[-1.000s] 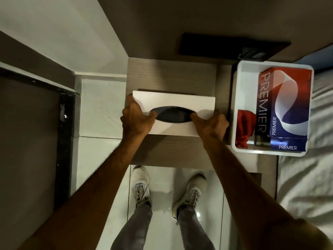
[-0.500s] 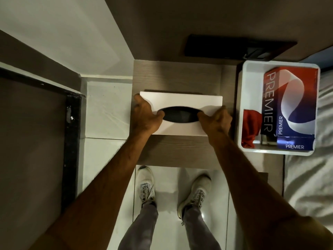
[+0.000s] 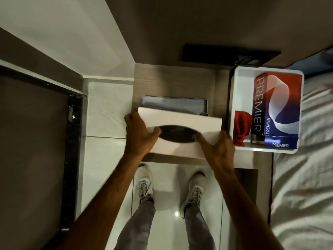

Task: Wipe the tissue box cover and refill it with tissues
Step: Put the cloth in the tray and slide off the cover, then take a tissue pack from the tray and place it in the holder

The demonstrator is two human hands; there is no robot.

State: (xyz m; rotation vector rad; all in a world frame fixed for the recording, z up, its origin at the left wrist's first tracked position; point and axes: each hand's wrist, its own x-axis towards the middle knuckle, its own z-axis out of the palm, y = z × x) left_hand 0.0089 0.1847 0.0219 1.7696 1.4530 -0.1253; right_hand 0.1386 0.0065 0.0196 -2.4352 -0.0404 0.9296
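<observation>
The white tissue box cover [image 3: 180,120] with a dark oval slot is lifted off and pulled toward me, held at both ends. My left hand [image 3: 140,134] grips its left end, thumb at the slot. My right hand [image 3: 218,148] grips the right end, fingers at the slot's edge. Behind the cover a flat grey base tray [image 3: 173,105] lies uncovered on the wooden bedside table [image 3: 173,80]. A red, white and blue PREMIER tissue box [image 3: 277,105] and a red cloth [image 3: 240,129] lie in a white bin [image 3: 241,83] to the right.
A bed with white sheets [image 3: 306,177] fills the right side. A dark panel [image 3: 228,55] sits on the wall behind the table. My shoes [image 3: 144,183] stand on the glossy tiled floor below the table's front edge. A dark door frame [image 3: 72,159] runs along the left.
Both hands have lifted the cover and drawn it toward me, exposing the grey base tray that was hidden beneath it.
</observation>
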